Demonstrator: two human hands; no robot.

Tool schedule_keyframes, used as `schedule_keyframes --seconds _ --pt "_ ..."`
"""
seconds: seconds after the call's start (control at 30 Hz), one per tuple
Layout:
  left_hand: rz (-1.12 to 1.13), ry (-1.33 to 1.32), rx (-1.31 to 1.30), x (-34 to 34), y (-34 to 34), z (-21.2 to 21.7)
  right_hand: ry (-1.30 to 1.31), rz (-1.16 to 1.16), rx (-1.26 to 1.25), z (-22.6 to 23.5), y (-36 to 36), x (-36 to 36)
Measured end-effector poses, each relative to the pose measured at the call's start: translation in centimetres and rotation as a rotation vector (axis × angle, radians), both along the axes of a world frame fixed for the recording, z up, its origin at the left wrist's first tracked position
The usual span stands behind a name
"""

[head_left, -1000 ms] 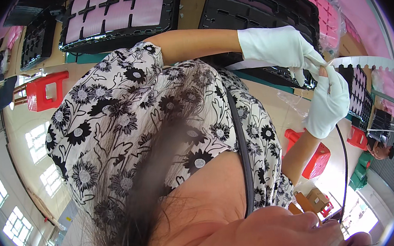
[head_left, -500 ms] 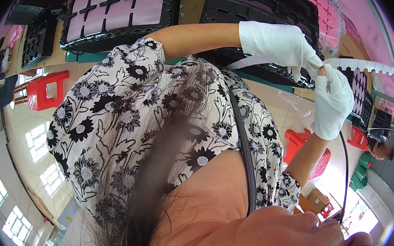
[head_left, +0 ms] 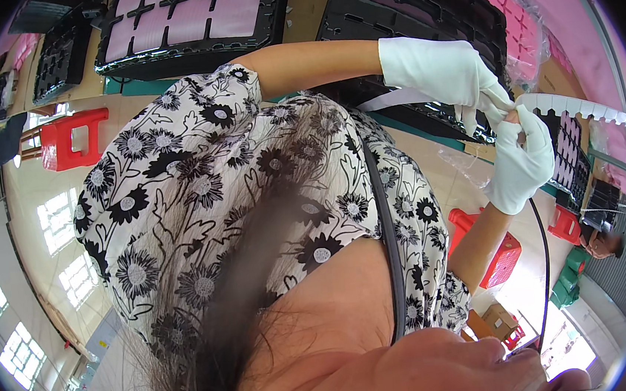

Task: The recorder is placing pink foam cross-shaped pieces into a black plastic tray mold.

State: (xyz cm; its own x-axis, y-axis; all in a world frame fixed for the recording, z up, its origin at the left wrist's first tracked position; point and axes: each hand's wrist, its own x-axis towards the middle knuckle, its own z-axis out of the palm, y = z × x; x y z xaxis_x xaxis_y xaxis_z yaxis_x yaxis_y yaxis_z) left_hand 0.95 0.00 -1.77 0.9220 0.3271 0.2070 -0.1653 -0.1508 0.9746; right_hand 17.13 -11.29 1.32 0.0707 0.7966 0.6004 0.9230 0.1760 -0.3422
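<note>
In front of me, at the upper right, my two white-gloved hands meet at the fingertips. My left hand (head_left: 445,72) reaches in from the left, its thumb and fingers pinched on a white notched strip (head_left: 581,106). My right hand (head_left: 519,163), below it, is closed on the same strip, with a bare fingertip showing at the pinch. Toothed along one edge, the strip curves off to the right of the hands. A flat white band (head_left: 394,98) shows beneath my left wrist; whether it joins the strip is hidden. Behind the hands lies a black molded tray (head_left: 416,8).
Another black tray (head_left: 196,53) with pink sheets lies farther left. Pink trayed material in clear plastic (head_left: 510,18) sits at the far right. Red stools (head_left: 73,140) stand on the floor. A person (head_left: 604,242) is at the right, another (head_left: 0,152) at the left.
My right hand has shifted slightly left and up. The strip's free end has dipped a little. Both hands keep their hold.
</note>
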Motion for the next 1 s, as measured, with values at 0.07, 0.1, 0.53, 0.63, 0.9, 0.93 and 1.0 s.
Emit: schedule_keyframes --seconds 0.07,0.1,0.53,0.63,0.9,0.93,1.0 --pt "-0.017 0.008 -0.055 -0.2 -0.1 0.2 0.028 -0.002 0.003 -0.2 -0.1 0.1" --pt "-0.017 0.008 -0.055 -0.3 -0.1 0.4 0.057 -0.008 0.005 -0.4 -0.1 0.2" --pt "-0.026 0.097 -0.285 -0.8 -0.5 1.7 0.212 -0.080 -0.083 0.2 -0.6 -0.3" --pt "-0.026 0.067 -0.232 -0.9 -0.5 1.2 0.084 -0.010 -0.106 0.9 -0.3 -0.3" --pt "-0.024 0.031 0.081 -0.5 -0.1 0.7 -0.355 0.120 -0.216 2.8 0.6 0.0" --pt "-0.046 0.012 0.097 -0.4 0.0 0.4 -0.356 0.112 -0.221 2.8 0.5 0.0" --pt "-0.065 -0.007 0.115 -0.4 0.0 0.3 -0.370 0.120 -0.189 2.6 0.4 0.0"
